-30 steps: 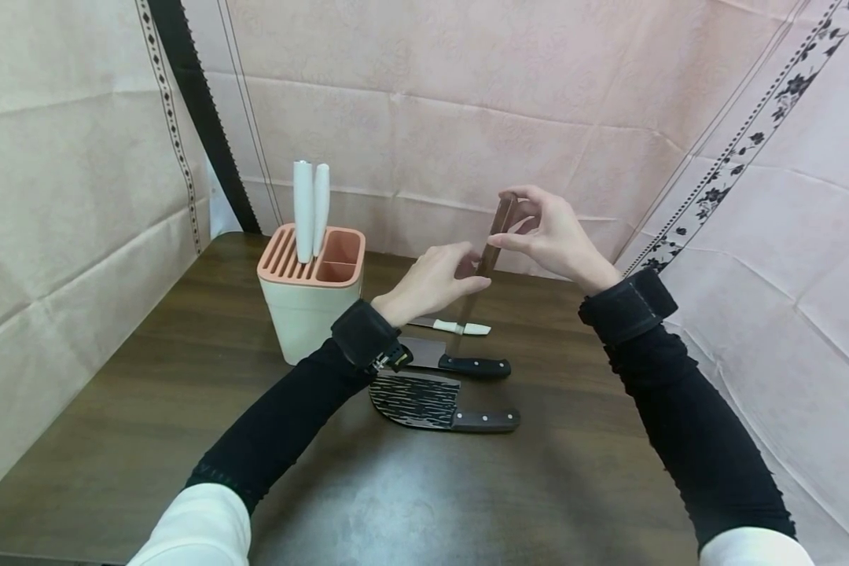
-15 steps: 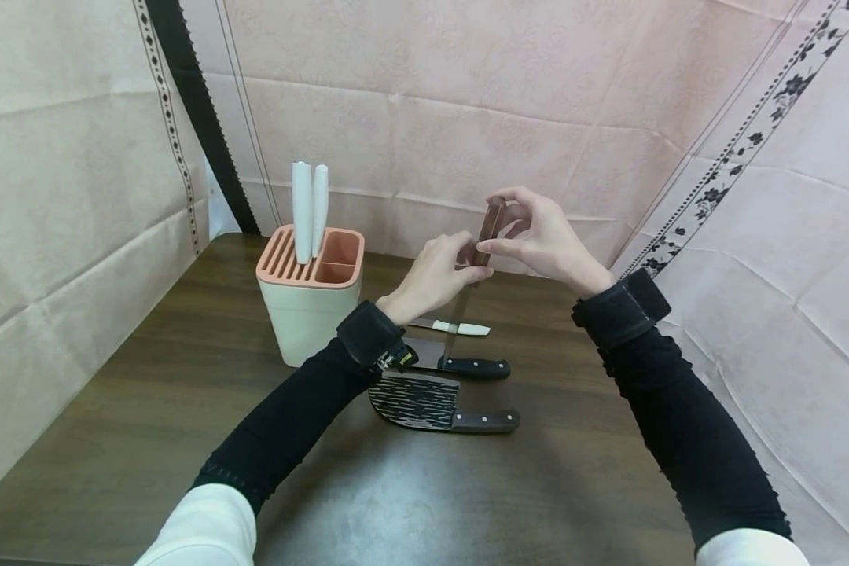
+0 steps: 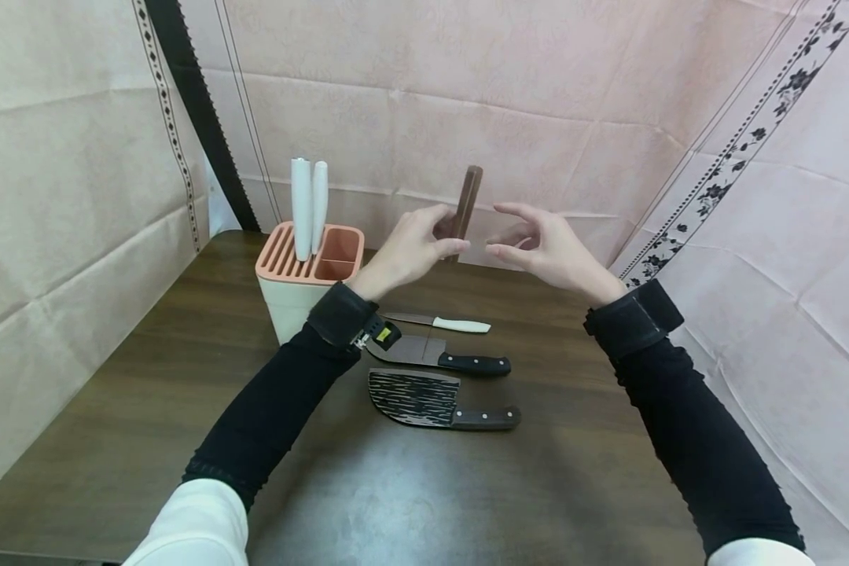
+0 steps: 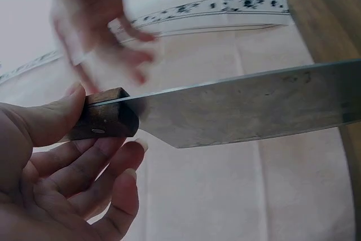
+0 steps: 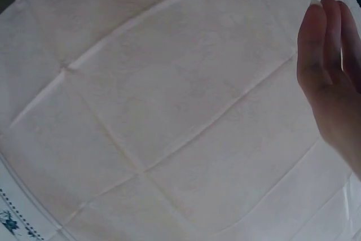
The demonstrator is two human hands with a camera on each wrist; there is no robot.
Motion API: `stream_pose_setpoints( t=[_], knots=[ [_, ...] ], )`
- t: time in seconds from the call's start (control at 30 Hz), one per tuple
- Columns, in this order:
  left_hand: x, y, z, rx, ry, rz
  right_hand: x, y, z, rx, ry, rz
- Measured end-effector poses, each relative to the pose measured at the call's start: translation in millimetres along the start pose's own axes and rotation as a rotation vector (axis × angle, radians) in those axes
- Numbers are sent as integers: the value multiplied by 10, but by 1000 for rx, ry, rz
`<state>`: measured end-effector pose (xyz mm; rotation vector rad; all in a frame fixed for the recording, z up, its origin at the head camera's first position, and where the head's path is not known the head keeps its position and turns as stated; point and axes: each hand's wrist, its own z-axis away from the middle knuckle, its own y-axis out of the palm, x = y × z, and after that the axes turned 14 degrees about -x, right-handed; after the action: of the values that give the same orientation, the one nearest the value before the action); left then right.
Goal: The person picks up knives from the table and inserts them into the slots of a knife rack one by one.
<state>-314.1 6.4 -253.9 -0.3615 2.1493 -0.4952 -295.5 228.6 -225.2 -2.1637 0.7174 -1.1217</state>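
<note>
My left hand (image 3: 413, 245) pinches the brown wooden handle of a knife (image 3: 467, 200), which stands nearly upright, handle up. In the left wrist view, thumb and fingers grip the handle near the broad steel blade (image 4: 242, 108). To the right, apart from the handle, my right hand (image 3: 548, 248) has its fingers loosely bent with nothing between them; in the right wrist view the same hand (image 5: 333, 77) shows extended fingers. Below on the table lie a white-handled knife (image 3: 461, 325), a black-handled cleaver (image 3: 474, 363) and a cleaver with a dark patterned blade (image 3: 413, 398).
A pale green knife block (image 3: 300, 303) with an orange slotted top stands at the left, just behind my left wrist. Two white-handled knives (image 3: 302, 208) stand upright in it. Patterned cloth (image 3: 410, 118) hangs behind and on both sides of the wooden table (image 3: 467, 495).
Both hands were on the brown-handled knife; the right hand has let go and drawn off to the right. The left hand has carried the knife leftward and up.
</note>
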Motion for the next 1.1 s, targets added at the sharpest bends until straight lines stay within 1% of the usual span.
stream_pose_setpoints(
  t=[0.1, 0.23, 0.43, 0.63, 0.7, 0.87, 1.1],
  knots=[
    [-35, -125, -28, -24, 3, -4, -72, -6, 29, 3, 7, 9],
    [-87, -256, -65, -47, 23, -10, -138, -29, 63, 15, 20, 36],
    [-149, -430, -116, -73, 5, -25, -181, -29, 79, 48, 42, 70],
    [-163, -582, -172, -124, 21, -23, -206, -26, 79, 70, 44, 85],
    [-187, -632, -188, -133, 19, -28, -208, -30, 80, 75, 41, 92],
    [-280, -771, -223, -172, 26, -48, -202, -27, 72, 80, 39, 93],
    [-430, -952, -273, -238, 62, -53, -209, -13, 77, 79, 33, 99]
  ],
)
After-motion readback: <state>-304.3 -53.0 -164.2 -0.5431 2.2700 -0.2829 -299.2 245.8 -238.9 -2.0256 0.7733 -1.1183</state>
